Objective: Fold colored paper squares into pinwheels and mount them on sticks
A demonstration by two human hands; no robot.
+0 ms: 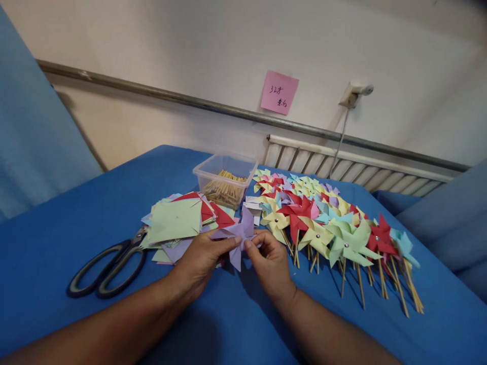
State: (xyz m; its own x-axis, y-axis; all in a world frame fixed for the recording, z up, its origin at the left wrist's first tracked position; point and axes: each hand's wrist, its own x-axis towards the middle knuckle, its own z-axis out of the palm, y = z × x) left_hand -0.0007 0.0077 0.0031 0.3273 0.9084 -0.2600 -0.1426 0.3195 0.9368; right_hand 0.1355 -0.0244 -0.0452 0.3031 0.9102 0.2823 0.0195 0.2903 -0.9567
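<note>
A purple paper pinwheel [246, 223] is held up between my two hands, its blades folded in toward the middle. My left hand [203, 256] grips it from the left, the thumb pressed near its centre. My right hand [271, 258] pinches it from the right with thumb and fingers near the centre; anything small inside that pinch is hidden. No stick shows on this pinwheel. Just beyond my left hand lies a pile of cut paper squares [175, 220] in green, red, purple and other colours. Finished-looking pinwheels on sticks [317, 235] lie to the right of my right hand.
Dark-handled scissors [110, 268] lie at the left, blades under the paper pile. A clear plastic box [224, 177] of thin wooden sticks stands behind. Small white boxes or cards [253, 207] sit beside it. The blue-covered table [95, 203] reaches a wall with a radiator [353, 175].
</note>
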